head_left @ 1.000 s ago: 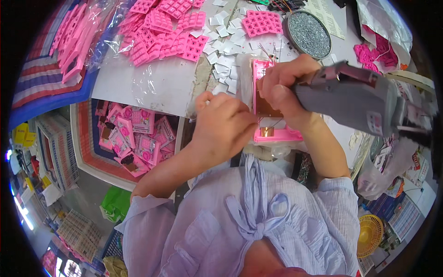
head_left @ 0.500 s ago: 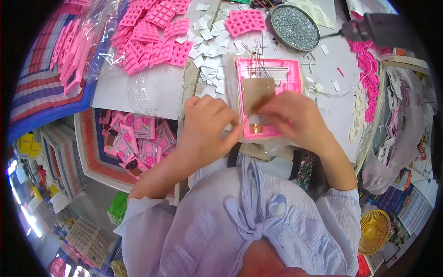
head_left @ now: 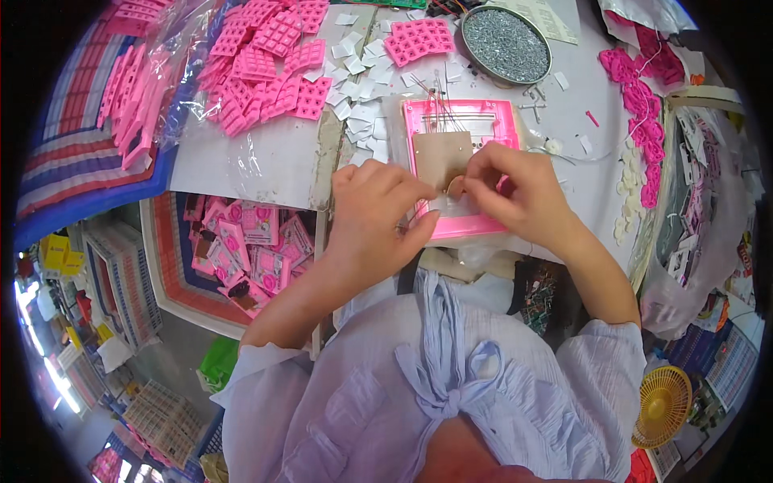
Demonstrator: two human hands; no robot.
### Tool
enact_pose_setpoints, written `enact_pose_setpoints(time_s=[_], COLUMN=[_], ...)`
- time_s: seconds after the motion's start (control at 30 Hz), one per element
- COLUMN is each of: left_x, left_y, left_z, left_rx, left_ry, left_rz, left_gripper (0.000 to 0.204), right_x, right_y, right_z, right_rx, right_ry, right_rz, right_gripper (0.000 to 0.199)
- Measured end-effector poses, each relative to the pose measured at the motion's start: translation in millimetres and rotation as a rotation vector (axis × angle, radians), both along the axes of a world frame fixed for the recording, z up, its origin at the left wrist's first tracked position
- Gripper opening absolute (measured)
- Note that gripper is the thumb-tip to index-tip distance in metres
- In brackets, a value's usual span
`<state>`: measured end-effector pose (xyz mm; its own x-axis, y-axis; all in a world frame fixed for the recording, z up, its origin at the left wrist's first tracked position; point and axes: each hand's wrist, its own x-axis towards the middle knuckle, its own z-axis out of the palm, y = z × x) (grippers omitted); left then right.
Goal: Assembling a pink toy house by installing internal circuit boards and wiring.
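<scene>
Head view: my right hand [head_left: 519, 197] pinches a round, brass-coloured disc [head_left: 456, 187] over the pink rectangular plastic casing [head_left: 467, 228], beside its flat brown board [head_left: 441, 151]; left hand [head_left: 377, 211] curled at casing's edge, can't tell its grip.

Can see the round brown disc [head_left: 456, 187] only in part, behind the fingertips of the right hand [head_left: 515, 193]. Cannot tell the grip of the left hand [head_left: 378, 209], with fingertips too indistinct. Can see only part of the pink housing [head_left: 463, 227], behind both hands. Cannot count the thin wires [head_left: 443, 119], too fine, nor the grey metal pieces [head_left: 507, 44], too small. Can see the green board [head_left: 390, 3] only as a strip, cut off at the far edge.
</scene>
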<state>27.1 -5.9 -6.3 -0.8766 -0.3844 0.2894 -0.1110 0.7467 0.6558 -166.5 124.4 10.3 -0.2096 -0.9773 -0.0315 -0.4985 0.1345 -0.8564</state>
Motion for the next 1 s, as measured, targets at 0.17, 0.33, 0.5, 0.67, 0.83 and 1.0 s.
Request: enact_pose_setpoints(time_s=[0.17, 0.33, 0.5, 0.67, 0.83, 1.0], left_x=[-24.8, -29.8, -29.7, -28.3, -23.4, -21.2], left_y=[2.8, 0.7, -2.4, -6.4, -7.1, -3.1], left_z=[-13.0, -15.2, -17.3, -19.3, -4.8, -8.5], left_rx=[-0.026, 0.049, 0.207, 0.328, 0.251, 0.163], left_ry=[-0.005, -0.026, -0.07, -0.038, -0.102, -0.096], left_rz=[-0.064, -0.088, -0.094, -0.13, -0.068, -0.053], left_gripper=[0.02, 0.017, 0.009, 0.013, 0.015, 0.016], right_x=[-4.3, -10.3, -9.6, -8.2, -5.6, -2.5], right_y=[7.2, 9.7, 11.4, 10.4, 10.4, 7.2], right_z=[-9.4, -12.1, -11.8, -10.8, -17.9, -10.7], right_rx=[0.172, 0.213, 0.247, 0.262, 0.215, 0.239], right_ry=[-0.601, -0.741, -0.795, -0.766, -0.739, -0.71], right_rz=[-0.218, -0.198, -0.142, -0.163, -0.199, -0.227], right_gripper=[0.01, 0.01, 0.01, 0.009, 0.01, 0.01])
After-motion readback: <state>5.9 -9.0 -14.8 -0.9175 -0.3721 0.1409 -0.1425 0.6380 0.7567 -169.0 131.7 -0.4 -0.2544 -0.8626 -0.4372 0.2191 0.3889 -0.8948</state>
